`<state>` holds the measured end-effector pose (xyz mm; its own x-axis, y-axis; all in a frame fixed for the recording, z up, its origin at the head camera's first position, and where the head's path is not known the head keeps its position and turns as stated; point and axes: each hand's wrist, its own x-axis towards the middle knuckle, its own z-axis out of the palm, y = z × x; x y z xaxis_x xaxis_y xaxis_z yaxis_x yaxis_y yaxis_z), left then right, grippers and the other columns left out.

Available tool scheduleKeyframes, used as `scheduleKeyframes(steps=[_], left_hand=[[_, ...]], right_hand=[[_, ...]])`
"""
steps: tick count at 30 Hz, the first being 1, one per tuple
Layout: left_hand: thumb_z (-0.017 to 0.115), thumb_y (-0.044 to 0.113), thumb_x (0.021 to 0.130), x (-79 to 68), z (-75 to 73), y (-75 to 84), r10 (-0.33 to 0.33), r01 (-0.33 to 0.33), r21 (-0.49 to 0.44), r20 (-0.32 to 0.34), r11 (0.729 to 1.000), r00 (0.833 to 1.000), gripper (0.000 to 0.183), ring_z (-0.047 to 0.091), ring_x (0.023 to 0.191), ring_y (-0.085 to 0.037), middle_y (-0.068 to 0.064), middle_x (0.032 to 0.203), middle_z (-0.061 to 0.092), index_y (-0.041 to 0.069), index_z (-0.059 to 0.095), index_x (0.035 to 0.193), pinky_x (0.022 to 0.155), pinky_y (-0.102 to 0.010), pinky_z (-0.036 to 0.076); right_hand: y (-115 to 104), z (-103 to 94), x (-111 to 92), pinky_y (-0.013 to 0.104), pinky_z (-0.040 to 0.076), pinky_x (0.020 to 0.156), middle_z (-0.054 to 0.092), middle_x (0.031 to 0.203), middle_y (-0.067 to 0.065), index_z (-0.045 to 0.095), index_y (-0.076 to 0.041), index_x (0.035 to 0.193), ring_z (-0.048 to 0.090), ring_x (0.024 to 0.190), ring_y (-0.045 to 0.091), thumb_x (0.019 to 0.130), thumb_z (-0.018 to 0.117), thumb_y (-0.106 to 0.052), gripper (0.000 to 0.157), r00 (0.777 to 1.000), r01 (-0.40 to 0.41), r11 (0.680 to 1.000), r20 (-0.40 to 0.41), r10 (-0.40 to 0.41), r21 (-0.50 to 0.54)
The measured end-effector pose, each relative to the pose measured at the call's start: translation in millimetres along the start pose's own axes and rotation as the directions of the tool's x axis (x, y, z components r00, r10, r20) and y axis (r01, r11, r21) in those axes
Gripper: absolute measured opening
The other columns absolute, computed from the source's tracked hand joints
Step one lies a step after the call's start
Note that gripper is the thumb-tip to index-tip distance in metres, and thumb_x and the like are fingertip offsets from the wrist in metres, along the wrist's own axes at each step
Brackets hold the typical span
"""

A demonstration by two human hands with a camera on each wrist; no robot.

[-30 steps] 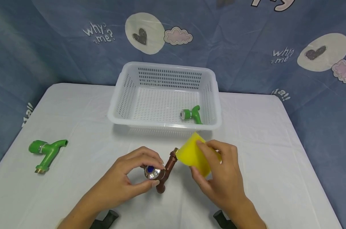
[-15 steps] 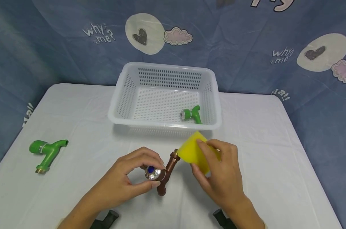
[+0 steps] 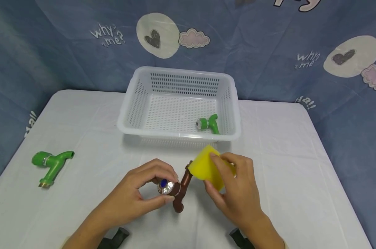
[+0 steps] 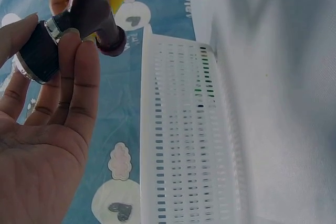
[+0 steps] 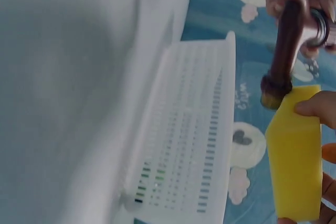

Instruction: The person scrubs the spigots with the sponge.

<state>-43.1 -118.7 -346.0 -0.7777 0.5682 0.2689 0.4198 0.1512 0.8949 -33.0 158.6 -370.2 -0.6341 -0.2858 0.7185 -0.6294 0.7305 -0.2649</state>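
A white perforated plastic basket (image 3: 163, 133) holds a small green tap (image 3: 212, 123) near its front right corner. Before it, the left hand (image 3: 135, 188) grips a glossy brown tap (image 3: 184, 188) with curled fingers; the right hand (image 3: 239, 190) pinches a yellow foam sponge (image 3: 204, 166) against its end.

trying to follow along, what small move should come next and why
I'd probably slide the yellow sponge down the brown faucet toward its knob: the right hand has the sponge at the faucet's brass-coloured end, while the left hand grips the knob, leaving the pipe exposed.
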Motion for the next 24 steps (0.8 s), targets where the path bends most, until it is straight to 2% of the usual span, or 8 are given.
scheduleKeyframes(steps=[2, 5, 9, 13, 18, 21, 24], left_hand=[[0.085, 0.011, 0.09, 0.0, 0.1, 0.2, -0.008, 0.008, -0.016, -0.002, 1.0, 1.0, 0.036, 0.063, 0.101, -0.014, 0.006, 0.12, 0.066, 0.025, 0.067, 0.118, 0.083, -0.03, 0.058], [0.085, 0.009, 0.09, -0.8, 0.0, 0.8, -0.06, 0.059, -0.055, -0.008, 0.997, 0.998, 0.038, 0.064, 0.103, -0.016, 0.005, 0.12, 0.066, 0.024, 0.066, 0.12, 0.083, -0.03, 0.059], [0.085, 0.007, 0.089, -1.9, -0.4, 1.7, -0.124, 0.121, -0.106, -0.02, 0.987, 0.992, 0.042, 0.064, 0.103, -0.019, 0.003, 0.12, 0.065, 0.023, 0.063, 0.122, 0.083, -0.031, 0.059], [0.084, 0.003, 0.088, -1.9, -0.9, 2.2, -0.128, 0.124, -0.151, -0.017, 0.981, 0.992, 0.044, 0.064, 0.101, -0.021, 0.0, 0.12, 0.065, 0.02, 0.062, 0.122, 0.083, -0.031, 0.059], [0.083, 0.0, 0.089, -1.2, -0.8, 2.5, -0.116, 0.112, -0.19, -0.013, 0.975, 0.993, 0.043, 0.066, 0.099, -0.022, -0.003, 0.12, 0.065, 0.018, 0.06, 0.122, 0.082, -0.032, 0.06], [0.082, -0.001, 0.089, -1.1, -0.5, 2.7, -0.125, 0.119, -0.205, -0.017, 0.972, 0.992, 0.044, 0.068, 0.096, -0.023, -0.003, 0.12, 0.064, 0.017, 0.059, 0.121, 0.083, -0.032, 0.06], [0.082, -0.002, 0.089, -1.3, -0.5, 3.1, -0.137, 0.129, -0.215, -0.023, 0.968, 0.99, 0.044, 0.07, 0.094, -0.024, -0.004, 0.12, 0.064, 0.017, 0.059, 0.121, 0.084, -0.033, 0.061]], right_hand=[[2.9, -2.3, 0.8, 0.042, 0.048, 0.075, 0.058, 0.12, 0.023, 0.065, -0.001, 0.132, 0.051, 0.099, 0.04, 0.104, 0.057, -0.036, 0.046, 1.0, -0.019, 1.0, -0.011, 0.019, -0.007], [3.8, -5.2, 1.6, 0.039, 0.046, 0.077, 0.058, 0.121, 0.023, 0.065, 0.0, 0.133, 0.05, 0.101, 0.041, 0.104, 0.059, -0.038, 0.048, 0.999, -0.032, 0.999, -0.027, 0.032, 0.015], [-0.2, -5.8, 1.5, 0.035, 0.043, 0.084, 0.057, 0.123, 0.023, 0.064, 0.0, 0.133, 0.05, 0.105, 0.04, 0.104, 0.06, -0.038, 0.049, 1.0, -0.013, 0.997, -0.021, 0.014, 0.071], [-1.3, -4.2, 1.1, 0.035, 0.045, 0.085, 0.057, 0.123, 0.022, 0.064, -0.001, 0.134, 0.051, 0.106, 0.039, 0.104, 0.058, -0.037, 0.048, 1.0, -0.001, 0.997, 0.005, 0.0, 0.074], [3.4, -5.1, 1.1, 0.039, 0.048, 0.082, 0.057, 0.125, 0.023, 0.063, -0.001, 0.136, 0.051, 0.107, 0.041, 0.105, 0.057, -0.038, 0.049, 0.999, -0.036, 0.999, 0.0, 0.036, 0.033], [3.2, -6.1, 1.0, 0.038, 0.045, 0.085, 0.057, 0.125, 0.024, 0.063, 0.0, 0.135, 0.051, 0.107, 0.041, 0.105, 0.058, -0.039, 0.049, 0.999, -0.041, 0.998, -0.016, 0.042, 0.051], [0.5, -4.9, 0.8, 0.036, 0.044, 0.087, 0.057, 0.123, 0.023, 0.063, 0.001, 0.134, 0.051, 0.106, 0.041, 0.104, 0.059, -0.037, 0.048, 1.0, -0.012, 0.997, -0.017, 0.014, 0.077]])
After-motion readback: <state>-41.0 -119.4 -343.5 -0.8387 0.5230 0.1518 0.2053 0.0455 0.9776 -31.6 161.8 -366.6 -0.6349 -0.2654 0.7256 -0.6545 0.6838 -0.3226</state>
